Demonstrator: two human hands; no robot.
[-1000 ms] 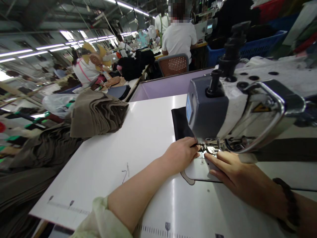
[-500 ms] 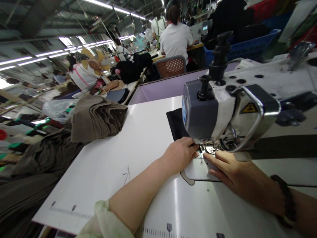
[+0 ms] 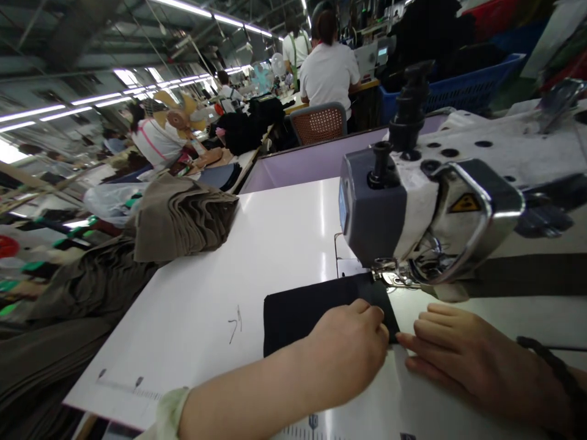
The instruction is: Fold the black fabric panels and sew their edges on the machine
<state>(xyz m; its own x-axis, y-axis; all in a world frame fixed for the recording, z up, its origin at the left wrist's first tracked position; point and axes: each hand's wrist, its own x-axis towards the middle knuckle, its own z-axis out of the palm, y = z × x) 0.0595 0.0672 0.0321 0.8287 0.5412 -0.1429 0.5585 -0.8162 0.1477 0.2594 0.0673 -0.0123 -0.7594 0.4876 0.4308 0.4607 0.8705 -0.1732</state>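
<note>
A black fabric piece (image 3: 302,308) lies flat on the white sewing table (image 3: 257,256), in front of the needle area of the grey sewing machine (image 3: 413,208). My left hand (image 3: 353,348) rests on its near right part with fingers curled down, pressing the cloth. My right hand (image 3: 458,360) lies beside it at the cloth's right edge, fingers bent and fingertips touching the fabric corner. The presser foot (image 3: 389,278) sits just behind the cloth's far right corner.
A stack of brown fabric pieces (image 3: 183,217) sits at the table's left rear, with more dark cloth (image 3: 87,287) hanging off the left edge. A lilac bin (image 3: 302,162) stands behind the table. Other people sit at machines further back. A blue crate (image 3: 458,85) is at the rear right.
The black piece was behind the needle with both hands at the presser foot. It now lies pulled forward and turned sideways in front of the machine, and both hands have moved toward me with it.
</note>
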